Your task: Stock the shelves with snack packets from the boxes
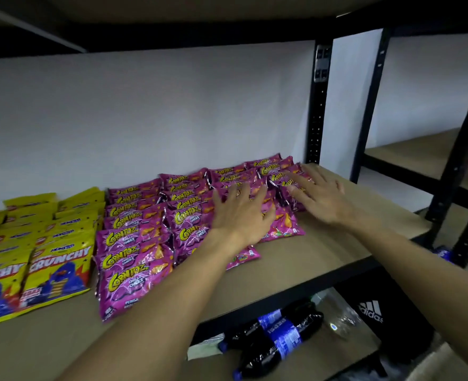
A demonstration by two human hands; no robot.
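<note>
The light is dim and cool. The right hand (321, 193) and left hand (241, 213) smear with motion blur. The wall (145, 105) beyond them is brightest. Bottles (277, 334) below them show glare. Uprights (464, 160) right of them bow.

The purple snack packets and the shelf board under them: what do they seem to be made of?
Purple snack packets: probably thin plastic film with a glossy finish. They catch the light, and the crimped edges look dark and shiny.
Shelf board: it looks like fibreboard or similar pressed wood, matte tan, with no grain visible.

Purple Cornitoz packets (134, 235) lie overlapped in rows on the shelf (323, 259); yellow Crunchy packets (43, 243) beside them.
</note>
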